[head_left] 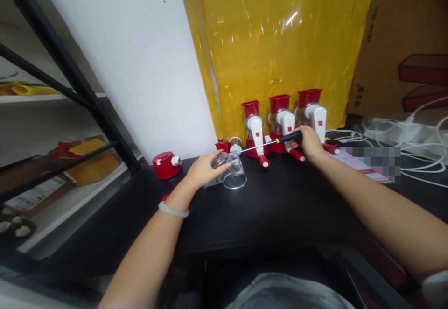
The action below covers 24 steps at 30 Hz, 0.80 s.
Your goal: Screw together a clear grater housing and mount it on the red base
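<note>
My left hand [209,168] is closed around a clear plastic grater housing [235,169], which lies tilted just above or on the black table [266,206]; I cannot tell which. In my right hand [310,143] is a screwdriver [289,137] with a black and yellow handle. Its long metal shaft points left, and the tip meets the upper part of the housing. Behind the housing are a metal grating drum [235,143] and a small red part [221,146]. To the left sits a round red base [167,165] with a white knob.
Three red and white rotary graters [256,131] stand in a row at the back, crank handles toward me. A pink printed sheet [360,162] and white cables [427,145] lie at right. A black-framed shelf [70,89] rises at left, and a cardboard box [395,43] stands back right.
</note>
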{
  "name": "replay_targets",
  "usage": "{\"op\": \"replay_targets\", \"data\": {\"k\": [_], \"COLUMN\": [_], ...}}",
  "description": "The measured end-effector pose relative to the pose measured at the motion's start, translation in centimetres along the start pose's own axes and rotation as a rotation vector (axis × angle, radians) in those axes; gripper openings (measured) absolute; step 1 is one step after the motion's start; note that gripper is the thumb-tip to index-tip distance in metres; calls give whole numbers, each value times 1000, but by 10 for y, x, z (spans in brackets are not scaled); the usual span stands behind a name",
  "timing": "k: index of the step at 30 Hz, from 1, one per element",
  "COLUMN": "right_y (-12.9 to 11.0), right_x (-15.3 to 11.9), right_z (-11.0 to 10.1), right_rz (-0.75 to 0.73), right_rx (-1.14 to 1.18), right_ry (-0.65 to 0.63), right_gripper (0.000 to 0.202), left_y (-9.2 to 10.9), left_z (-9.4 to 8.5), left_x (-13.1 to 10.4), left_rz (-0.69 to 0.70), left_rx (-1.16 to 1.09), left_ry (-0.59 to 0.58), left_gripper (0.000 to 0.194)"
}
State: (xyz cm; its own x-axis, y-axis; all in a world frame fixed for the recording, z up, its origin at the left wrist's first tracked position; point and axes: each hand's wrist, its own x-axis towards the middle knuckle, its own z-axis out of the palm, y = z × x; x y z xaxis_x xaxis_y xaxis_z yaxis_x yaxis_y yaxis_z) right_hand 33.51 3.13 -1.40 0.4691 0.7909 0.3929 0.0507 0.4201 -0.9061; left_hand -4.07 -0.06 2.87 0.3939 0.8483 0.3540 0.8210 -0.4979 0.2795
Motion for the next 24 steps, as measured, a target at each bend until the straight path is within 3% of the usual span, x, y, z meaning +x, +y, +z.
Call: {"op": "replay_targets", "data": {"k": [5, 15, 24], "right_y": [9, -1, -7], "right_x": [6, 3, -3], "right_z": [0, 3, 2], "right_rz": [8, 10, 18], "right_rx": [56, -15, -63], "right_ry": [25, 44, 33], "right_gripper": [11, 9, 31], "left_y": [0, 1, 2], "left_z": [0, -1, -1], "left_x": [0, 0, -1], "left_rz": [5, 6, 11], "left_rx": [-10, -17, -20], "left_ry": [0, -3, 1], "left_gripper": [72, 71, 71]}}
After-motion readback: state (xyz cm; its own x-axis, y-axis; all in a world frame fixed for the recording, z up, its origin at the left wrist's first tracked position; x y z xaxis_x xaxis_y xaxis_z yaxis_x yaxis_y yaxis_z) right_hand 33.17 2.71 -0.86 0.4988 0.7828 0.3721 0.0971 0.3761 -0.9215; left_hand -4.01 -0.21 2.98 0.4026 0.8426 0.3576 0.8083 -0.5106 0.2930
